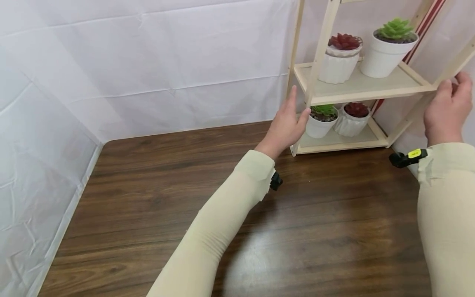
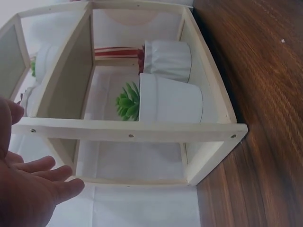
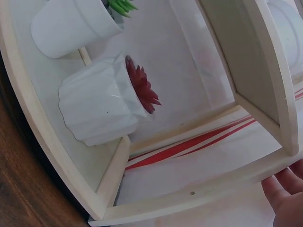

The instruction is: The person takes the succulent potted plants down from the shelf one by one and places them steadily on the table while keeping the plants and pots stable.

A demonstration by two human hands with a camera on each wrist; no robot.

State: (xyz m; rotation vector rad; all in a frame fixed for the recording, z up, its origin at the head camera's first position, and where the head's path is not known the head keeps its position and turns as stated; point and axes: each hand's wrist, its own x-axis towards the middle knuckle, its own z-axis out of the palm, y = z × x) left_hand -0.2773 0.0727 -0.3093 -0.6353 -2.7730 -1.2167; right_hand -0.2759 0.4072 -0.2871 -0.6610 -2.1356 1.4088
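A pale wooden shelf rack (image 1: 349,99) stands at the right, with potted artificial succulents on two levels. My left hand (image 1: 285,128) is beside its left post, fingers extended and thumb apart; the left wrist view shows the palm (image 2: 28,194) facing the frame, holding nothing. My right hand (image 1: 449,105) is at the right post, level with the middle shelf. In the right wrist view its fingers (image 3: 279,187) are loosely bent, fingertips right at the post's outer edge. A red succulent in a fluted white pot (image 1: 338,68) and a green one in a plain white pot (image 1: 382,57) sit on the middle shelf.
On the bottom shelf are a green succulent in a white pot (image 1: 320,123) and a red one in a fluted pot (image 1: 351,123). The rack stands on a dark wooden tabletop (image 1: 178,206). White cloth (image 1: 178,66) hangs behind and at the left.
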